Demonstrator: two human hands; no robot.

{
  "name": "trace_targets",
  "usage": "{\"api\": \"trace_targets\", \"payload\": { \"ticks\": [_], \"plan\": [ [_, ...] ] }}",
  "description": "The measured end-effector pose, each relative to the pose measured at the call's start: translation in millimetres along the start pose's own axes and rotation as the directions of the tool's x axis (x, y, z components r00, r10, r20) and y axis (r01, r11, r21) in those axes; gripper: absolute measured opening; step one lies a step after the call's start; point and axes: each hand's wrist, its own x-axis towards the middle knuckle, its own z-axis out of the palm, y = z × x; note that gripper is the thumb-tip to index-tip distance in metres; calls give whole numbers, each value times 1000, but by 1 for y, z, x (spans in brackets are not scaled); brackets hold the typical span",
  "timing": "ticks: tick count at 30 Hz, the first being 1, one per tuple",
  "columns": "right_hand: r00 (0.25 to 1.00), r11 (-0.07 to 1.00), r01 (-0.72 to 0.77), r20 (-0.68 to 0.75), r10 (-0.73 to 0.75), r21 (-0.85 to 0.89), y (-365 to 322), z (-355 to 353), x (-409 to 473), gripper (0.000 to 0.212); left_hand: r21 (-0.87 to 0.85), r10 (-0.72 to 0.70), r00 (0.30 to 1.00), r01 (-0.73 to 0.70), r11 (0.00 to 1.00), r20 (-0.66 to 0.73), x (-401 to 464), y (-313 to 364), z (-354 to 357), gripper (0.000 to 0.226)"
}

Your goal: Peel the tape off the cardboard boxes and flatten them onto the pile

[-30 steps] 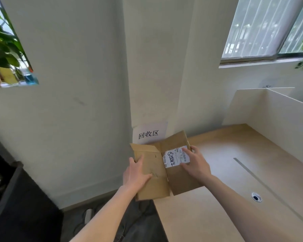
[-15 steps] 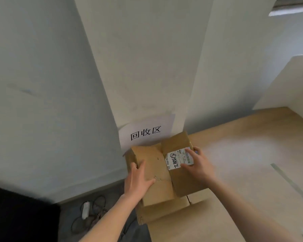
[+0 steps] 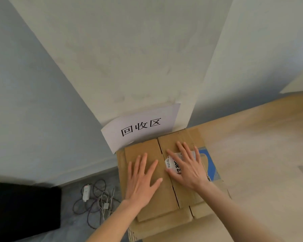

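- Head view: the flattened box (image 3: 157, 173) lies on top of the pile (image 3: 166, 222) of flat cardboard at the corner of the worktop (image 3: 252, 154), just below the paper sign (image 3: 140, 127) on the wall.
- Both hands lie flat on it with fingers straight and spread, gripping nothing: the left hand (image 3: 143, 180) presses the left panel, the right hand (image 3: 187, 167) the right panel, partly covering the white shipping label (image 3: 171, 164).
- The spread palms look meant to squash the board so its creases stay down and it sits level on the pile.
- The box's long axis runs away from the person toward the wall, tilted slightly left; its middle fold runs the same way between the two hands.
- A sheet with blue print (image 3: 211, 165) peeks out beneath it on the right.
- No tape can be made out on the top box.
- On the floor to the left lie tangled cables (image 3: 96, 201).
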Motion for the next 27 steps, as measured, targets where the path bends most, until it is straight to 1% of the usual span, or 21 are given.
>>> {"api": "trace_targets", "payload": {
  "ticks": [3,7,12,19,22,27],
  "plan": [
    [1000,1000,-23,-9,23,-21,-1,20,1,69,44,-6,1000,4,999,27,8,9,16,73],
    [999,999,-20,-51,19,-24,3,36,5,69,73,17,1000,-16,997,-17,8,8,32,72],
    [997,999,-24,-76,21,-38,8,45,9,68,106,51,998,-46,993,-39,11,8,43,74],
    [996,998,-19,-82,14,-67,8,48,9,68,128,36,999,-38,991,15,12,8,40,75],
    [998,995,-35,-55,30,-92,2,40,8,67,123,39,999,-44,991,38,11,10,30,73],
    [997,990,-71,6,72,-119,-11,14,3,69,111,-9,993,-4,994,121,8,12,6,75]
  ]
}}
